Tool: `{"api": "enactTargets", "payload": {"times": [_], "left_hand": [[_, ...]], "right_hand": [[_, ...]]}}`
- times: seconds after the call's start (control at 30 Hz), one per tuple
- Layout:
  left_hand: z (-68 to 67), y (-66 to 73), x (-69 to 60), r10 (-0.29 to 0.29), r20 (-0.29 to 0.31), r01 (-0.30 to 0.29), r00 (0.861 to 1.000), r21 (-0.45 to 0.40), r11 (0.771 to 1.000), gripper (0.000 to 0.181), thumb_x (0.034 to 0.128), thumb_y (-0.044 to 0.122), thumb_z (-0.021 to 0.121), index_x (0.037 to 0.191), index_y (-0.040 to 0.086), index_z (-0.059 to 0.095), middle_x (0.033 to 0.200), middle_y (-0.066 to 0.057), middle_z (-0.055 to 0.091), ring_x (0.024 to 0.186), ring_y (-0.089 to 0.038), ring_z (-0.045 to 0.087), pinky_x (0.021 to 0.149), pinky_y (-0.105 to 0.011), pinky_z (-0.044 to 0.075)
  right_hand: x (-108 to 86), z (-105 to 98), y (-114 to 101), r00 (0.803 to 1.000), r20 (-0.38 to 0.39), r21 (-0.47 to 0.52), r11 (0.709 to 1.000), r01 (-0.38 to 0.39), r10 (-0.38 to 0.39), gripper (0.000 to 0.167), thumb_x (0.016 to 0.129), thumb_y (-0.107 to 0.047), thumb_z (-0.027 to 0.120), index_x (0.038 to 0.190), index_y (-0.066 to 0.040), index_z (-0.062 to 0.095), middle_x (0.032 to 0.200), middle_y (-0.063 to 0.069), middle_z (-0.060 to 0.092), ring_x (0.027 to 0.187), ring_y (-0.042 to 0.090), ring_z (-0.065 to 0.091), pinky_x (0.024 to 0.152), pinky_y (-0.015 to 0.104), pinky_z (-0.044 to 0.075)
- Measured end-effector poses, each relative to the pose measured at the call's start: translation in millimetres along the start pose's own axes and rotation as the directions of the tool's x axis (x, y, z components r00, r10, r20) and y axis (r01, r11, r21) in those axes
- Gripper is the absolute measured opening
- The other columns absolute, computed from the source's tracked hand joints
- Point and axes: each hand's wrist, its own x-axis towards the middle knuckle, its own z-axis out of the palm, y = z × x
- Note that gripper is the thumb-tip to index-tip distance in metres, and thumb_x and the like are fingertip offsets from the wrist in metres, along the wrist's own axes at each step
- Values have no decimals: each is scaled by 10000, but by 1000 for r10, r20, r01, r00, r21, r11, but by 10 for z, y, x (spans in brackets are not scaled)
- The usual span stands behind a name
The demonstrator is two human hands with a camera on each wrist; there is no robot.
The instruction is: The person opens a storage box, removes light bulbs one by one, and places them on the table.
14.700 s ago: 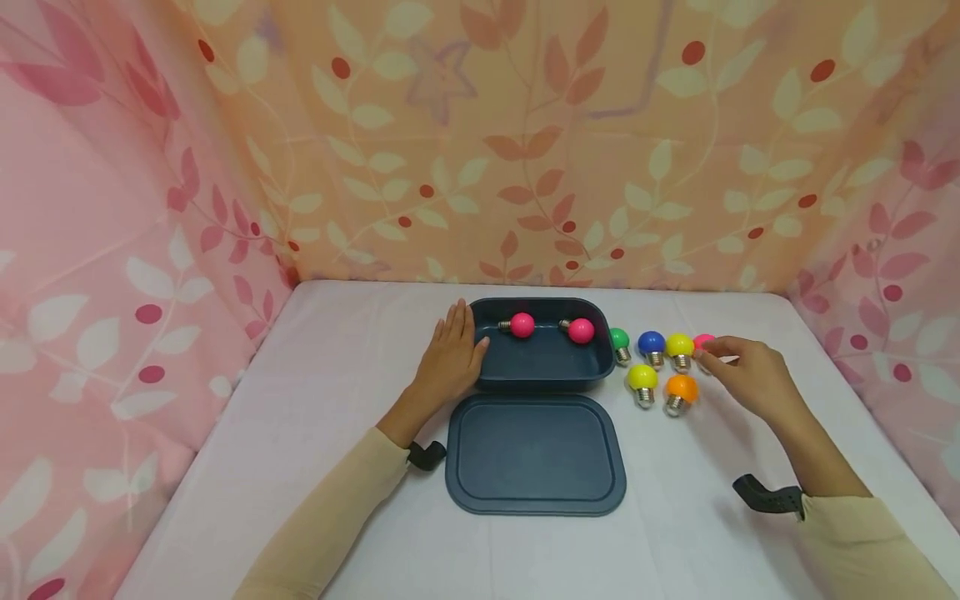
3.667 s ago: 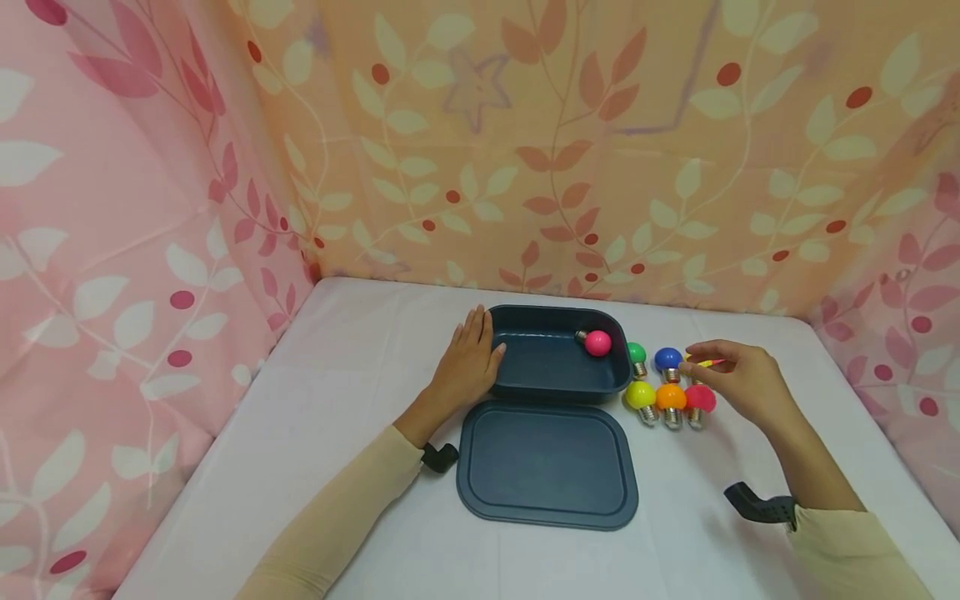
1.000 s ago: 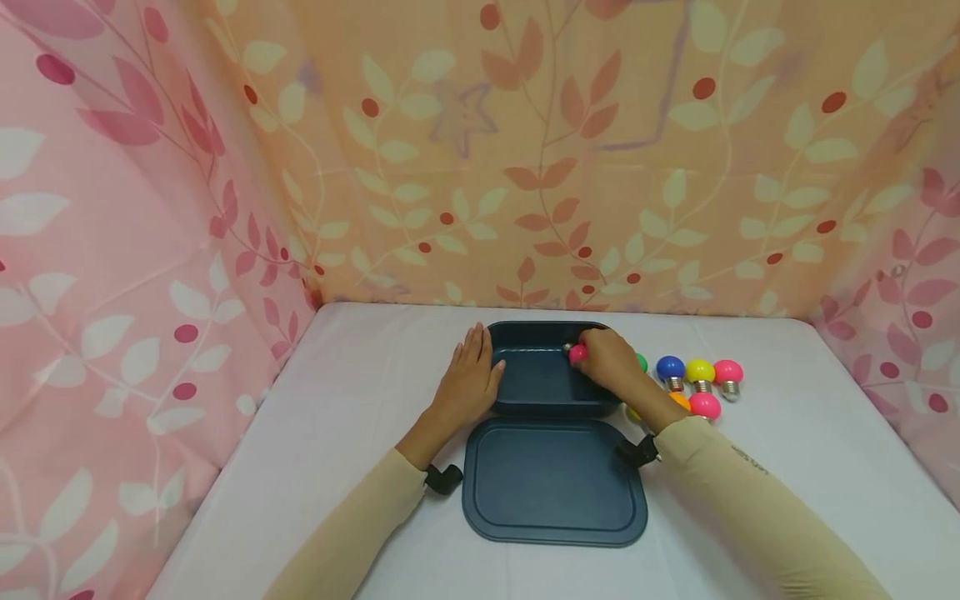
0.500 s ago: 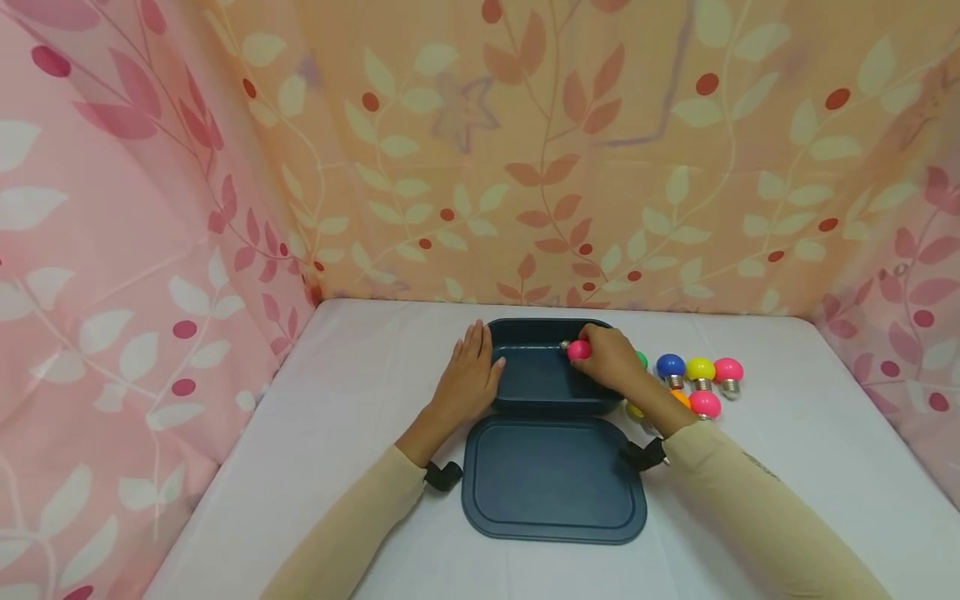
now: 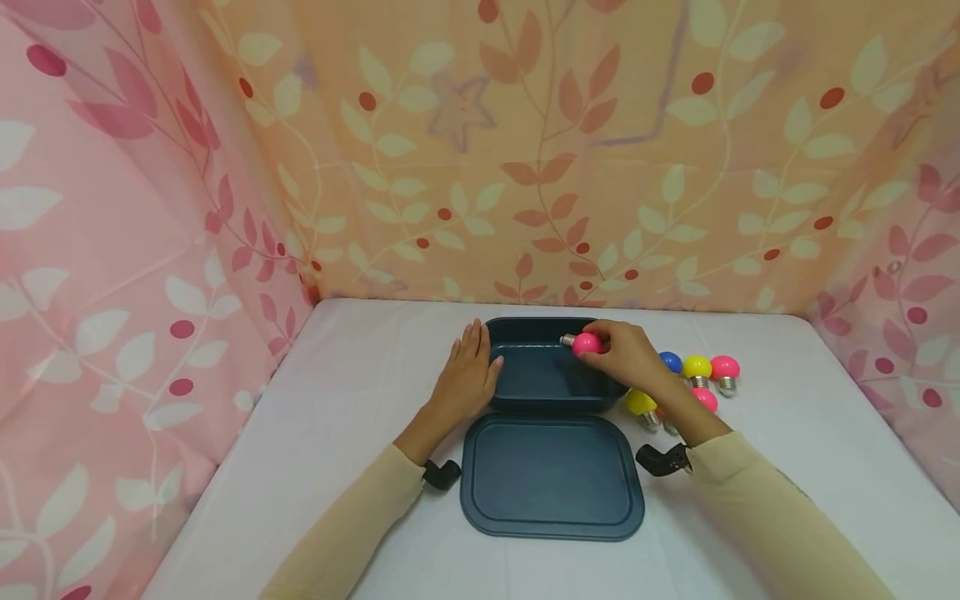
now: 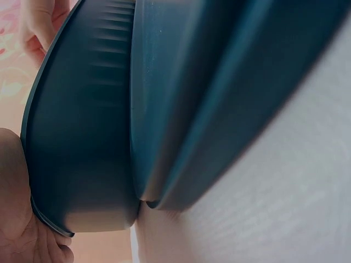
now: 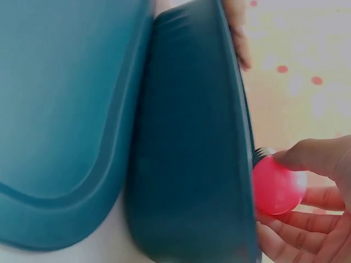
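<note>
A pink light bulb (image 5: 587, 344) is pinched between the thumb and fingers of my right hand (image 5: 626, 354), over the right side of a dark blue box (image 5: 525, 404). Its metal screw base points left. In the right wrist view the same pink bulb (image 7: 278, 186) shows just past the box's rim. My left hand (image 5: 465, 375) rests with straight fingers against the box's left end. The left wrist view has the left hand (image 6: 16, 203) at the rim of the box (image 6: 82, 137). Directly in front of the box lies its flat lid (image 5: 552, 477).
Right of the box are several bulbs: blue (image 5: 670, 362), yellow (image 5: 697, 367), pink (image 5: 725, 367), a second pink (image 5: 705, 399) and a second yellow (image 5: 641, 402). My right forearm partly covers others. Floral cloth (image 5: 450, 167) hangs behind the white table (image 5: 360, 358).
Over the last second the right hand has lifted the pink bulb slightly and shifted a little right. Earlier it was among the bulbs on the right. The left hand stays at the box.
</note>
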Motion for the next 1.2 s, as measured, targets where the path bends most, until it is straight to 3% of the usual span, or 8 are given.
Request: {"api": "enactTargets", "payload": {"times": [0.3, 0.5, 0.67, 0.93, 1.2], "left_hand": [[-3, -15, 4, 4, 3, -4, 1000, -2, 1000, 690, 1112, 418, 263, 1602, -35, 88, 1687, -204, 39, 1559, -291, -31, 1246, -488, 94], [-21, -11, 0, 2, -3, -2, 1000, 1, 1000, 690, 1110, 414, 273, 1601, -42, 105, 1685, -209, 52, 1560, -305, -4, 1241, -501, 120], [-6, -7, 0, 7, -8, -7, 1000, 6, 1000, 690, 1110, 418, 255, 1600, -45, 109, 1682, -220, 77, 1560, -305, 4, 1239, -505, 129], [2, 3, -1, 0, -7, 0, 1000, -17, 1000, 689, 1109, 405, 295, 1603, -37, 106, 1687, -204, 56, 1561, -296, -7, 1244, -492, 105], [21, -17, 9, -4, -5, 4, 1000, -3, 1000, 693, 1108, 406, 300, 1605, -30, 94, 1690, -193, 44, 1560, -285, -19, 1243, -495, 114]], "right_hand": [[-185, -218, -25, 997, -45, 63, 997, -52, 54, 497, 878, -243, 803, 1278, -1, 636, 1162, 209, 672, 973, 358, 646, 724, 403, 606], [-332, -299, -27, 995, -43, 108, 990, -88, 93, 531, 901, -264, 781, 1347, -26, 617, 1261, 218, 647, 1040, 376, 638, 710, 400, 615], [-445, -338, 6, 991, -64, 146, 983, -111, 121, 599, 909, -335, 775, 1379, -24, 570, 1249, 215, 648, 1055, 366, 645, 717, 384, 616], [-632, -408, 124, 983, -134, 186, 977, -101, 127, 514, 913, -350, 774, 1315, -73, 616, 1233, 179, 662, 1023, 334, 647, 693, 229, 565], [-863, -572, 209, 980, -82, 244, 957, -156, 180, 547, 960, -393, 704, 1411, -98, 605, 1173, 189, 671, 953, 273, 634, 701, 285, 588]]}}
